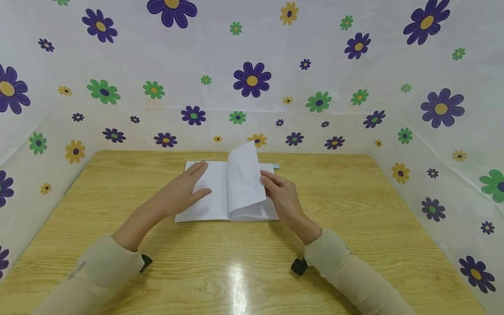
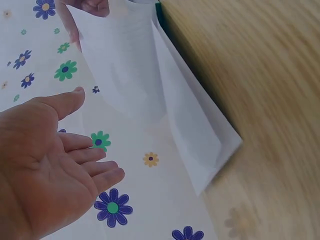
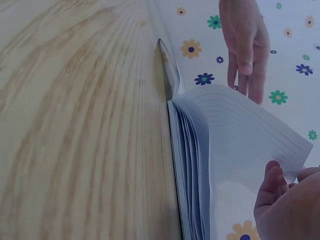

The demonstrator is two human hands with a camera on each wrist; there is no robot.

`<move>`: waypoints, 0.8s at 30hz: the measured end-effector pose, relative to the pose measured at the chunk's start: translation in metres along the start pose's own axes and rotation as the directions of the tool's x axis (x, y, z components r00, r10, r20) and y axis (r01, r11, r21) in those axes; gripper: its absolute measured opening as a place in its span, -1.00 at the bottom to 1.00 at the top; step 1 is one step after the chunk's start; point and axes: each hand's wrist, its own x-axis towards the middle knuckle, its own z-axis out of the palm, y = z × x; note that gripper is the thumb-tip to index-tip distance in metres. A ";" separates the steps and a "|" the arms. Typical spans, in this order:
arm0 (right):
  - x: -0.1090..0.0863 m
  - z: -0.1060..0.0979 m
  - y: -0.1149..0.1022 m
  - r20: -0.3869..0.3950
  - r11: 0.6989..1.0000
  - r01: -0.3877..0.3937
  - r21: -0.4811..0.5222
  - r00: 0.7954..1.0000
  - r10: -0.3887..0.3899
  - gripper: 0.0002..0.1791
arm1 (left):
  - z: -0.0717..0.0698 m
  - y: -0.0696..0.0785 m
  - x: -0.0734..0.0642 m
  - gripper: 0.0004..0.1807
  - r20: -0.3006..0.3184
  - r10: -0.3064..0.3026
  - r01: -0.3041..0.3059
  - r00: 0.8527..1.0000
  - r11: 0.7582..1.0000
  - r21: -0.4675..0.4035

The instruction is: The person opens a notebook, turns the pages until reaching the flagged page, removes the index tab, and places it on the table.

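A: Wood-grain surface (image 1: 354,197), lined notebook (image 1: 204,205) lying open near its far middle, close to the flowered backdrop (image 1: 315,52). What's my left doing?

B: Your left hand (image 1: 183,190) lies flat on the left-hand page, fingers straight and spread. Probably pinning that side so the notebook doesn't slide or flop closed.

A: Yes. And my right hand (image 1: 281,197) pinches one page (image 1: 245,179) at its outer edge, thumb and fingers curled on it. Page stands up, bowed, roughly over the spine.

B: Makes sense, a grip at the free edge lets the sheet swing about the binding. The right wrist view shows the thumb (image 3: 270,185) on the lined sheet, stacked pages underneath.

A: Orientation?

B: Spine runs away from you, near edge to far edge. As it lies open, the long axis goes left to right, across you. Covers flat on the surface, lifted page's free edge pointing up and a bit left.

A: Anything else?

B: Small blue bit (image 1: 276,166) sticks out past the far right corner; can't tell what it is.
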 end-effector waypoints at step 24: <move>-0.002 0.029 -0.007 0.083 0.999 0.039 -0.010 0.996 -0.038 -0.61 | -0.001 0.046 0.034 -0.27 -0.052 0.109 -0.114 0.993 0.986 -0.117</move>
